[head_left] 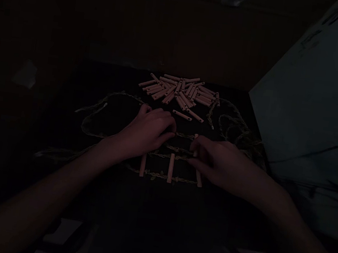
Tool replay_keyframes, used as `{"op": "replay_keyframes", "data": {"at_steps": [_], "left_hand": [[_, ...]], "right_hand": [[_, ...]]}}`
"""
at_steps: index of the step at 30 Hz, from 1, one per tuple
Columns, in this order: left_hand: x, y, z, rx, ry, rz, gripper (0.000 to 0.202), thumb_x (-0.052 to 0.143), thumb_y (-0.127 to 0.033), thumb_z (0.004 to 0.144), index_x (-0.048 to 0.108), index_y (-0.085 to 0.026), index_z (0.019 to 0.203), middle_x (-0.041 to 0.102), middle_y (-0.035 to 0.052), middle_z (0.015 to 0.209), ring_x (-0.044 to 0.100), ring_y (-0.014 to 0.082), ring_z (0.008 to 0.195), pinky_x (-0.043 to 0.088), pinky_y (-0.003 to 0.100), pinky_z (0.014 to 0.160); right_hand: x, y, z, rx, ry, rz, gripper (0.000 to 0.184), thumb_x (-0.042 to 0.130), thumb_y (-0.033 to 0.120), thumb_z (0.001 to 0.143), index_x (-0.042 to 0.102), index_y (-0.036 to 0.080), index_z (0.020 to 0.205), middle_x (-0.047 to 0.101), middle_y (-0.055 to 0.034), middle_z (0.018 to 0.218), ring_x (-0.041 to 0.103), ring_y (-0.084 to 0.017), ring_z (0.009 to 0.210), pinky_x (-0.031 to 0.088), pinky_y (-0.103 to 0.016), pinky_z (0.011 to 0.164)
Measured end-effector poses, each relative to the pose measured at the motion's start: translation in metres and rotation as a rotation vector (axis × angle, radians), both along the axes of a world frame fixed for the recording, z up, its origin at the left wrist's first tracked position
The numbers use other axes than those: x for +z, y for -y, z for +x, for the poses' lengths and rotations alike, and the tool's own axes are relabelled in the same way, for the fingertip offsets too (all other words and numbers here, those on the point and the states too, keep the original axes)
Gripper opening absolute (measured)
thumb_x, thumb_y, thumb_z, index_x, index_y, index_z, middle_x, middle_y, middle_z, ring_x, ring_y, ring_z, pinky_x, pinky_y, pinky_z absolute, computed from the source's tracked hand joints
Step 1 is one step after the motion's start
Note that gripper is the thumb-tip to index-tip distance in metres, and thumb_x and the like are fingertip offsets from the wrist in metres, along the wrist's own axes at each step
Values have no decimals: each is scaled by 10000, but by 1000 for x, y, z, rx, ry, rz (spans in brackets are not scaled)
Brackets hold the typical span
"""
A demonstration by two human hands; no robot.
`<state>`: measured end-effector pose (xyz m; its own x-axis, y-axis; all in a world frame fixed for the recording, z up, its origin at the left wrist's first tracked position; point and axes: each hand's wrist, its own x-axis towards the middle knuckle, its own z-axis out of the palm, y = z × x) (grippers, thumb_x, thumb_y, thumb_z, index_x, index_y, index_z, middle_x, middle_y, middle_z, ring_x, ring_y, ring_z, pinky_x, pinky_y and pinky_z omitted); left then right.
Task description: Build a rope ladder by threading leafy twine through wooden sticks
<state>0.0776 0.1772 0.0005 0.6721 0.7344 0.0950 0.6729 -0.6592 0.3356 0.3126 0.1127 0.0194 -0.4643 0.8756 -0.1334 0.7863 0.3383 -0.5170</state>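
Right hand [217,160] was curled narrowly, its hold unconfirmed. Immediately left of its palm lay a wooden rod [195,153], long axis fore-and-aft; the left hand [153,129], grip hidden, was farther off.

Very dim and underexposed, with muted colour throughout.
The wooden pegs [180,90] and the pale wall [314,112] at right are the lightest areas, while the black counter [114,113] sinks so deep that its edges are hard to trace. Both the left hand [153,128] and the right hand [217,160] look dull reddish, their undersides lost in shadow. A faint glint shows at the top; the light's source cannot be told. Fine strands in the cords [158,175] look soft, and the forearms stretch toward the lower corners.
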Motion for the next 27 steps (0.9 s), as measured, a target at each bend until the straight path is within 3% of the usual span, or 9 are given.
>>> {"op": "replay_keyframes", "data": {"at_steps": [4,9,14,21,27], "left_hand": [[5,3,3,1,68,15,147,529,-261,981,642,-170,996,709,53,966,624,215,947,325,428,943],[11,7,6,-28,266,3,44,659,-218,906,671,-201,944,753,-9,922,674,174,912,356,390,969],[16,10,7,18,411,-25,208,766,-193,842,665,-209,1024,788,-39,940,732,176,935,391,377,964],[18,12,7,37,510,-165,153,767,-207,829,731,-192,978,784,-14,908,746,158,854,527,282,822],[20,16,10,55,555,-200,94,756,-170,820,749,-171,914,772,-18,863,721,128,782,541,230,741]], "right_hand": [[-5,-7,-4,-145,-102,172,103,645,301,931,615,203,922,635,36,695,587,-118,618,364,-243,576],[-18,-9,-14,-231,-247,328,108,655,261,912,626,192,990,652,11,750,605,-132,672,420,-247,634],[-25,-5,-23,-248,-349,349,48,648,235,912,642,189,901,682,-9,798,623,-138,710,452,-254,663],[-25,0,-28,-306,-434,276,73,654,235,894,680,182,937,702,-12,820,642,-141,726,473,-258,670],[-22,0,-33,-410,-545,186,42,672,210,845,685,185,876,700,3,776,635,-129,699,467,-239,636]]}}
